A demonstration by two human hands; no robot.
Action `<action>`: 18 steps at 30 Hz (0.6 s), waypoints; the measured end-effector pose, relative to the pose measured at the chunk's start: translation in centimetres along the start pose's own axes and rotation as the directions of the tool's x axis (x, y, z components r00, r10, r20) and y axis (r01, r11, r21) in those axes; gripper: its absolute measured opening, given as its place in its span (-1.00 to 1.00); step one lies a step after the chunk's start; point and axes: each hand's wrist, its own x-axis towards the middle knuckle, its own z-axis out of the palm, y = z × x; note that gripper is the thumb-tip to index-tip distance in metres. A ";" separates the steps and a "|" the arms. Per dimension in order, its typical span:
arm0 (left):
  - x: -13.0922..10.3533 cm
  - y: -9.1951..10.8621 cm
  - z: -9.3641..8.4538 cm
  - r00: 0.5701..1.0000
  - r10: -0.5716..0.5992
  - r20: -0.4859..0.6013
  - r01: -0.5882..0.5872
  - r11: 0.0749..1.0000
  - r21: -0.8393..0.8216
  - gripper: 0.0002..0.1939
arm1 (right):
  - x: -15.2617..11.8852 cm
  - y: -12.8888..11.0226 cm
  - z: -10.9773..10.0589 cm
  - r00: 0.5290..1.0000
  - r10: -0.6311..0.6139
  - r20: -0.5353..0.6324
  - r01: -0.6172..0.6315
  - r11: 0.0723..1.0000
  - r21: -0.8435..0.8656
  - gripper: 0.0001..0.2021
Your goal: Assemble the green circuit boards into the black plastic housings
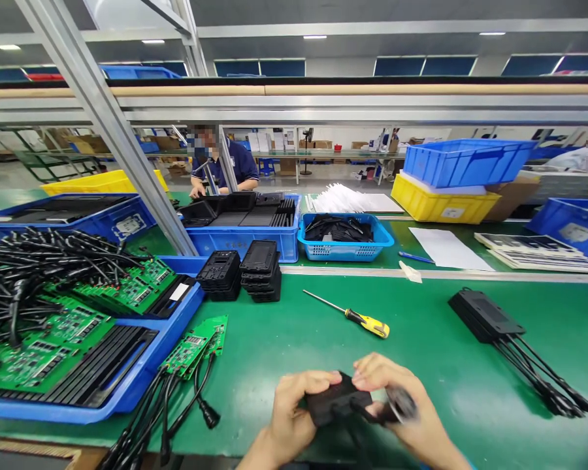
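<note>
My left hand point(289, 408) and my right hand point(406, 388), at the lower middle of the frame, are bare, as are my wrists and what shows of my forearms. My fingers point(318, 380) have rounded tips. Beside my right forearm point(441, 444), a sliver of blue shows at the bottom edge, too small to tell whether it is clothing.

One camera, worn on the person's head, gives the view: it looks from above the near side of the green desk point(274, 339), facing forward and tilted down. The left hand point(291, 406) and right hand point(402, 391) are nearest, low and a little right of centre. Its wide field spans the desk, passes a slanting metal post point(112, 137) at left, and reaches a co-worker point(245, 166) opposite and ceiling lamps point(315, 37) far beyond.
</note>
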 end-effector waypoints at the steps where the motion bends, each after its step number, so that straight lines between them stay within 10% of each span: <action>1: 0.6 0.1 -0.6 0.990 0.132 0.046 -0.137 0.982 0.128 -0.93 | 0.1 -0.1 -1.2 0.988 0.072 0.133 -0.071 0.997 -0.013 -0.82; 5: 2.4 0.8 -1.0 0.867 0.390 0.310 -0.498 0.701 0.511 -0.84 | -0.6 -0.5 -3.6 0.853 0.372 0.367 -0.233 0.899 -0.370 -0.59; 12: 3.1 0.8 3.4 0.860 0.364 0.358 -0.510 0.613 0.603 -0.71 | -2.8 1.4 -0.6 0.907 0.371 0.200 -0.005 0.484 -0.875 -0.24; 18: 2.6 0.0 2.5 0.928 0.159 0.336 -0.347 0.694 0.631 -0.71 | 0.1 4.2 -14.9 0.879 0.336 -0.339 -0.276 -0.222 -0.935 -0.42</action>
